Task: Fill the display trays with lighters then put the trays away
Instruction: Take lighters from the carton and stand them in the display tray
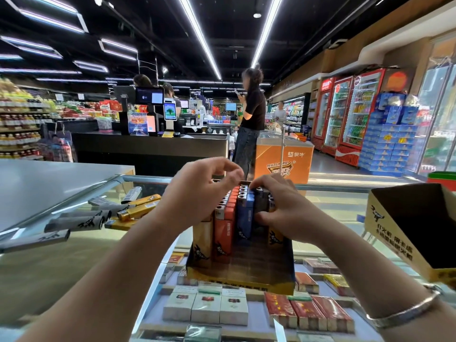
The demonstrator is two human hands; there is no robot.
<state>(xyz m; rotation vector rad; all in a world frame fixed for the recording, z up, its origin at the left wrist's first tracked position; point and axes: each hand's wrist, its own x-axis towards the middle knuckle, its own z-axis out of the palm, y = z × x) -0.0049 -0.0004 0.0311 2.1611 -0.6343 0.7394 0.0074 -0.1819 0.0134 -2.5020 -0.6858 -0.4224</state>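
Observation:
A yellow cardboard display tray [266, 283] stands on the glass counter in front of me, holding upright rows of lighters: yellow, orange [225, 225], blue [245, 218] and dark ones. My left hand [199, 191] hovers over the tray's back left with loosely curled fingers and holds nothing that I can see. My right hand [281, 208] lies over the right rows, fingers curled on the tops of the dark lighters and thumb pressed against their side. Several loose grey and yellow lighters [108, 217] lie on the counter to the left.
A second, empty yellow tray [399, 233] stands tilted at the right. The glass counter [74, 255] shows cigarette packs beneath. A grey counter lies to the left. Behind are checkout desks, a standing person [251, 124], an orange freezer [281, 159] and drink fridges.

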